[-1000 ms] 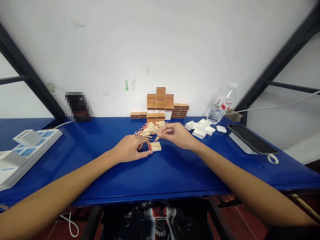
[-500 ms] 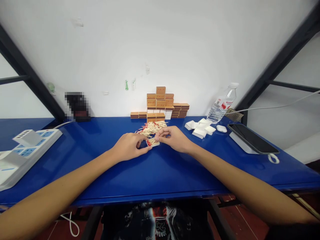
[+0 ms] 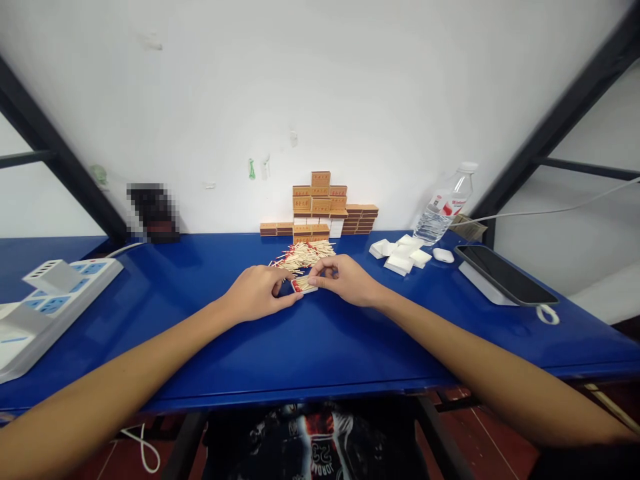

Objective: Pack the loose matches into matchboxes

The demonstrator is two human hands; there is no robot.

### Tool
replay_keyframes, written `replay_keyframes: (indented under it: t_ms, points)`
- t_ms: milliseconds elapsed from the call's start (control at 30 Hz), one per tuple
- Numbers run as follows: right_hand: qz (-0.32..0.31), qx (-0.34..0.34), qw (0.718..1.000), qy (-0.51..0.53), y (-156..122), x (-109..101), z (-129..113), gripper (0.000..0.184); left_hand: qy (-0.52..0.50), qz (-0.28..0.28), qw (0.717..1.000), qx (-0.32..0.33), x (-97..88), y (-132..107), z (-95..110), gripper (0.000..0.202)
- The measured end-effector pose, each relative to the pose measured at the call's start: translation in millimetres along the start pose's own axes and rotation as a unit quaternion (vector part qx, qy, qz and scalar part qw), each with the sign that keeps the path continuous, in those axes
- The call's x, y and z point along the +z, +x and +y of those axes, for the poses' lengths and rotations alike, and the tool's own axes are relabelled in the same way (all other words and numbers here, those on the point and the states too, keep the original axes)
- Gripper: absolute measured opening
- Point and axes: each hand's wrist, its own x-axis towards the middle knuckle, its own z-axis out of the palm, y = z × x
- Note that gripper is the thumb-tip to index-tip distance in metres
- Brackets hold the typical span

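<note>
A small white matchbox tray [image 3: 311, 291] lies on the blue table, filled with red-tipped matches [image 3: 303, 284]. My left hand [image 3: 255, 293] grips its left end between thumb and fingers. At the other end, the thumb and forefinger of my right hand [image 3: 345, 280] are pinched together on the matches' plain ends; exactly how many they hold is hidden. Just behind the tray spreads a heap of loose matches [image 3: 306, 255], heads mostly to the left. Brown matchboxes [image 3: 320, 203] are stacked against the wall behind it.
White empty trays [image 3: 403, 255] lie in a pile on the right. Beyond them stand a water bottle [image 3: 445, 207], a white earbud case [image 3: 443, 255] and a phone [image 3: 505, 275] on a white support. A power strip [image 3: 65, 310] with plugs occupies the table's left side.
My right fingers have closed in slightly at the tray's right end. My left hand keeps its place on the tray; the view has shifted a little.
</note>
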Motion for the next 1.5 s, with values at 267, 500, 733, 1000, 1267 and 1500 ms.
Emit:
replay_keyframes:
  t_ms: [267, 500, 733, 1000, 1267, 1500]
  points:
    - [-0.003, -0.032, 0.995, -0.09, -3, -1, -3, 0.012, -0.004, -0.015, 1.0, -0.001, -1.9, 1, 1, 0.034]
    - [-0.016, -0.085, 0.983, -0.163, -4, -14, -6, 0.008, -0.006, -0.016, 1.0, 0.001, -1.8, 1, 2, 0.036]
    - [-0.04, -0.094, 0.977, -0.19, -4, -14, -5, 0.013, -0.004, -0.02, 1.0, 0.006, -1.6, 1, -1, 0.038]
    - [-0.015, -0.1, 0.976, -0.192, -4, -10, -3, 0.016, -0.014, -0.023, 1.0, 0.013, -1.8, 0, 0, 0.039]
    - [0.131, -0.042, 0.96, -0.245, 3, -33, 13, 0.014, -0.029, -0.007, 0.999, 0.036, -2.0, -1, 3, 0.039]
    - [0.121, -0.013, 0.952, -0.282, 9, -34, 34, 0.017, -0.022, -0.054, 0.997, 0.042, -1.4, -1, 3, 0.039]
